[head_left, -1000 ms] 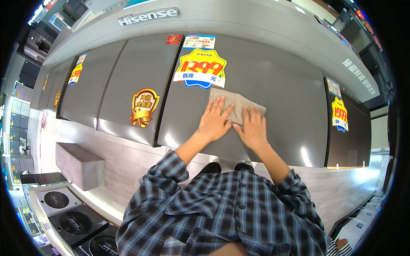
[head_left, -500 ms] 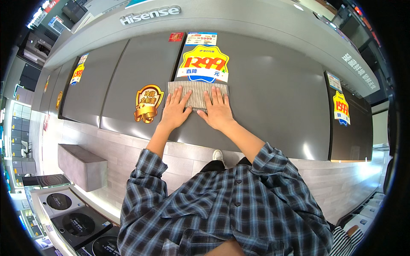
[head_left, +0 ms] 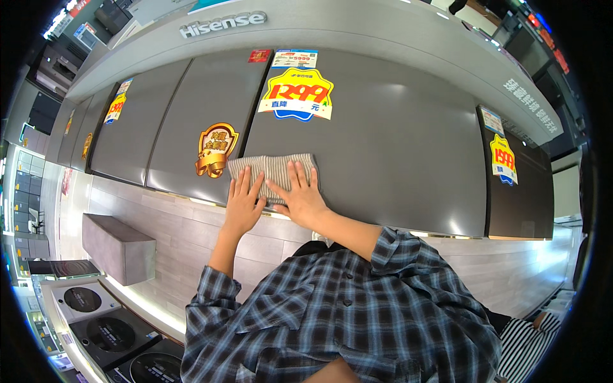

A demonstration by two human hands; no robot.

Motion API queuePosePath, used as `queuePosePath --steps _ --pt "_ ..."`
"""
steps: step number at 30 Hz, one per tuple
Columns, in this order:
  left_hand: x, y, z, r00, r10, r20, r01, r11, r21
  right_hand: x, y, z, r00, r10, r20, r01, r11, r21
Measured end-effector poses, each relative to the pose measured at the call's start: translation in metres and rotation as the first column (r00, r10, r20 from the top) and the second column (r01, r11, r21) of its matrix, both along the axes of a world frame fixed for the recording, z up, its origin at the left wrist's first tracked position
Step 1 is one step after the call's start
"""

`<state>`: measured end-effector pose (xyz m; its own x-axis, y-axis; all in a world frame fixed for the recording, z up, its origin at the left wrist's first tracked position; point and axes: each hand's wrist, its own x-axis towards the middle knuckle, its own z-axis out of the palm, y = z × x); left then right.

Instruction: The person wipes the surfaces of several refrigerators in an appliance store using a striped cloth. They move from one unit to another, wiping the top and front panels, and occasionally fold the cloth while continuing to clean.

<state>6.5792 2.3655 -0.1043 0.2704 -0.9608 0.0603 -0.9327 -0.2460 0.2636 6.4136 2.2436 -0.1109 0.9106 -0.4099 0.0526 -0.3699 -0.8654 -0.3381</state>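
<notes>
A striped beige-and-grey cloth (head_left: 274,173) is spread on a glossy dark grey fridge door (head_left: 389,147), its left part lying across the seam with the adjoining door (head_left: 204,83). My left hand (head_left: 244,205) lies flat on the cloth's left side, fingers stretched out. Beside it, my right hand (head_left: 302,196) presses flat on the right side, its fingers spread and its thumb pointing toward the left hand. Both palms reach past the cloth's near edge. A gold badge sticker (head_left: 216,151) is just left of the cloth; a yellow price sign (head_left: 296,92) is farther away, above it.
A darker fridge (head_left: 520,179) with a yellow sign stands at the right. Grey floor (head_left: 185,236) runs below the doors, with a grey block bench (head_left: 119,249) at left. Round-doored appliances (head_left: 108,335) line the lower left. A striped sleeve (head_left: 527,345) shows at lower right.
Both hands have drawn the cloth toward me and slightly left, from just under the price sign to near the doors' lower edge. The cloth now sits beside the gold badge.
</notes>
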Motion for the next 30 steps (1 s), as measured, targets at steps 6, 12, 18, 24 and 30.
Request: queuePosePath --steps 6,12,18,24,30 --pt "-0.041 0.028 -0.011 0.988 0.102 -0.120 -0.115 0.988 -0.107 -0.022 0.007 -0.004 0.974 0.207 0.091 -0.207 0.978 -0.004" --pt "-0.097 0.017 -0.033 0.733 0.322 -0.600 -0.579 0.758 -0.301 -0.054 -0.002 -0.001 0.950 0.296 0.098 -0.304 0.949 0.083" --pt "-0.114 -0.002 -0.055 0.112 0.198 -0.974 -0.793 0.608 0.032 -0.085 -0.003 -0.019 0.967 0.188 0.169 -0.186 0.982 -0.028" --pt "-0.150 -0.016 -0.042 -0.295 0.136 -0.946 -0.694 0.650 0.310 -0.137 -0.013 -0.019 0.980 0.157 0.118 -0.135 0.975 -0.178" --pt "-0.212 -0.045 -0.037 -0.343 0.252 -0.905 -0.421 0.820 0.388 -0.215 -0.031 -0.023 0.995 -0.001 0.100 0.027 0.966 -0.256"
